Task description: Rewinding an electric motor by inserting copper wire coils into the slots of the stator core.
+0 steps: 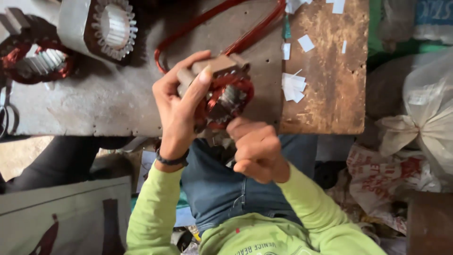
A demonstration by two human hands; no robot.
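On the left of the wooden board (pixel 118 108), two stators (pixel 40 59) are lying, one wound in copper, one bare (pixel 111 26). The left hand (pixel 177 106) is gripping a small grey stator (pixel 222 89), fingers wrapped around its casing at the board's edge. Red-brown copper windings are ringing its bore. The right hand (pixel 257 148), fingers curled narrow, is touching its lower rim. Plastic bags (pixel 424 108) are slumping rightward, contents hidden.

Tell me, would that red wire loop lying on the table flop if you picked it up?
The red wire loop would probably sag and bend, since it lies in a long, loose curve on the table. It looks like many thin strands bundled together, so it may hold some shape rather than hang limp. It seems light, with nothing attached.
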